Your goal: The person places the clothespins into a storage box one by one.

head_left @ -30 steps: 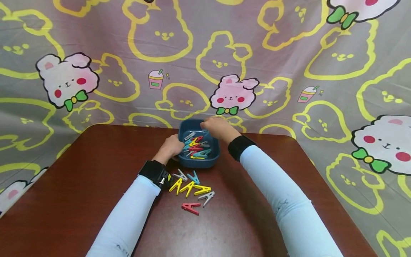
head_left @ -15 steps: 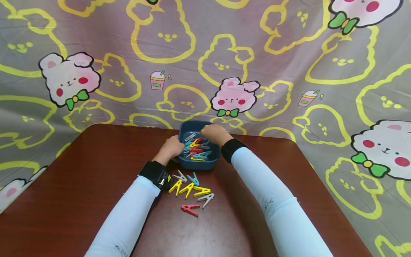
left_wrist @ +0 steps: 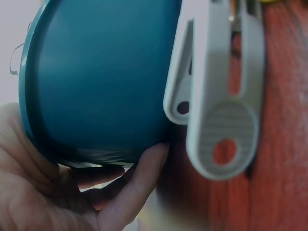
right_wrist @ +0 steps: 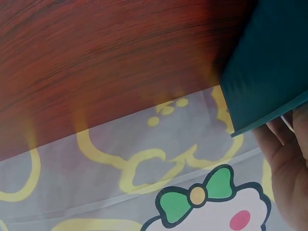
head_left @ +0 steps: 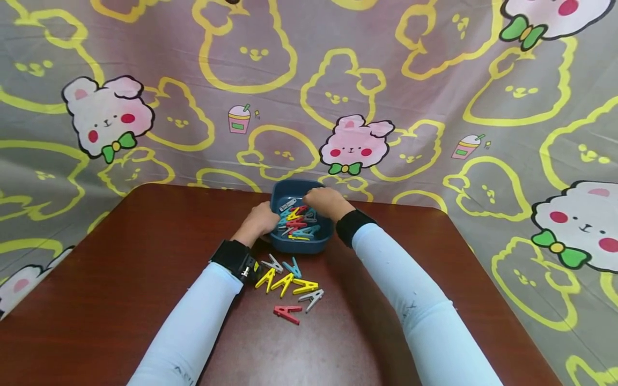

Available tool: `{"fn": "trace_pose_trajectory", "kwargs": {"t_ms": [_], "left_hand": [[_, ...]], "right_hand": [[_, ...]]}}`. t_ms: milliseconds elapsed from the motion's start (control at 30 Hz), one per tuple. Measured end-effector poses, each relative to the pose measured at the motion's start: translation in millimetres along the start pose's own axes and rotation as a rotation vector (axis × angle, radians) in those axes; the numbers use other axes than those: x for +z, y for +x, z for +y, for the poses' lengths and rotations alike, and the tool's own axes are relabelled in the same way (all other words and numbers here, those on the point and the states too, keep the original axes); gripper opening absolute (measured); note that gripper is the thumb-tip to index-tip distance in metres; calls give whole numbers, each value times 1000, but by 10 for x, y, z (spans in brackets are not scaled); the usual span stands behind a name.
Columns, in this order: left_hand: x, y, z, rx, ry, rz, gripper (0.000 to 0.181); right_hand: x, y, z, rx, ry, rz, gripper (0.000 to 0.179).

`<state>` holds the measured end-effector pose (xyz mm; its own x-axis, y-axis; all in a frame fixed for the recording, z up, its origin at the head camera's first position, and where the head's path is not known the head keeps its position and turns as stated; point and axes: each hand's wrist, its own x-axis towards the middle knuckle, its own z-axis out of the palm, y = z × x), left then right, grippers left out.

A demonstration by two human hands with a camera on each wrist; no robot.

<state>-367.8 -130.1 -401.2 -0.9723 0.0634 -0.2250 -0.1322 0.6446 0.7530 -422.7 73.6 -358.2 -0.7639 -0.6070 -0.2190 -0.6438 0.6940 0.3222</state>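
Note:
A blue plastic basket (head_left: 301, 245) stands near the table's far edge, holding several clothespins (head_left: 295, 221) in red, yellow, blue and grey. My left hand (head_left: 260, 219) grips its left side; in the left wrist view, the left fingers (left_wrist: 127, 195) curl around the basket wall (left_wrist: 103, 82). Over the basket's right rim lies my right hand (head_left: 325, 202), its fingertips hidden inside. From the right wrist, the right fingers (right_wrist: 274, 139) pass behind the basket rim (right_wrist: 269, 118), so whether they pinch a clothespin is not visible.
In front of the basket, loose clothespins lie on the brown table (head_left: 193, 225): yellow clothespins (head_left: 285, 284), a red clothespin (head_left: 287, 313), a blue one and grey ones. A large grey clothespin (left_wrist: 224, 96) is close to the left wrist camera. A patterned cloth (head_left: 270, 96) hangs behind.
My right hand has come down from above the basket's far right rim, nearer to me and into the basket. The left hand keeps its grip on the left side.

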Motion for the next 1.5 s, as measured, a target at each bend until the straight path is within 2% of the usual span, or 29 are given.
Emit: {"fn": "trace_pose_trajectory", "kwargs": {"t_ms": [233, 467, 767, 867, 1033, 1167, 1300, 1500], "left_hand": [[16, 17, -2, -17, -7, -3, 47], [3, 6, 9, -19, -13, -12, 46], [-4, -5, 3, -17, -20, -18, 49], [-2, -13, 8, -15, -18, -15, 48], [-5, -18, 29, -4, -20, -8, 47], [-9, -19, 43, 7, -22, -11, 47], [-6, -19, 35, 8, -15, -13, 47], [10, -22, 19, 12, 3, 4, 43]], "right_hand": [[25, -34, 36, -16, -20, 65, 34], [-23, -134, 59, -8, 67, 166, 33], [-24, -267, 44, 3, 160, 214, 37], [-59, -342, 39, 16, 194, 226, 40], [-139, -569, -47, 8, 219, 308, 42], [-196, -840, -211, -44, 234, 385, 44], [-173, -1111, -423, -147, 237, 449, 45], [13, -1422, -809, -312, 247, 412, 40]]}}
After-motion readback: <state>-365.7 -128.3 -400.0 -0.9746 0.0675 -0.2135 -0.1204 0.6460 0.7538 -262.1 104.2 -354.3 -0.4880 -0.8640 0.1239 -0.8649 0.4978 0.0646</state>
